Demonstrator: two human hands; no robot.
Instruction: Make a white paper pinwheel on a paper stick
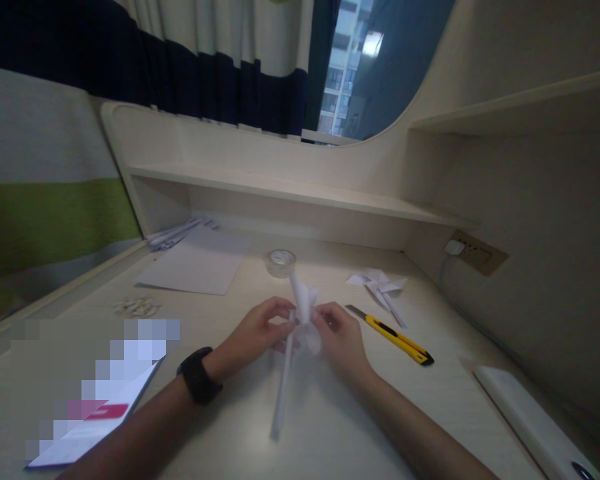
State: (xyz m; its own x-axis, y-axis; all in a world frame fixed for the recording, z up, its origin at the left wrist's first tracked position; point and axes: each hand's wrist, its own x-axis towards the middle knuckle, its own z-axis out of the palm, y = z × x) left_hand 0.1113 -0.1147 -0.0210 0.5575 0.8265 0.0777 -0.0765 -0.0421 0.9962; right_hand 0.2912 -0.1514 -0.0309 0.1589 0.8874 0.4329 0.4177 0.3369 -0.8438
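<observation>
My left hand (273,325), with a black watch on the wrist, pinches the upper end of a rolled white paper stick (283,393). The stick slants down toward me above the desk. Against its top end sits a folded white paper pinwheel (306,303), its blades curling up and down. My right hand (341,331) grips the pinwheel near its centre from the right, fingers closed. The exact point where stick and pinwheel meet is hidden by my fingers. Beyond my right hand lies another paper pinwheel (380,285) with its own stick.
A yellow utility knife (399,339), blade out, lies right of my right hand. A tape roll (281,263) stands behind my hands. Paper sheets (195,260) and a small pale pile (136,307) are at left, near a lit, partly pixelated screen (105,413). A white bar-shaped object (530,413) is at right.
</observation>
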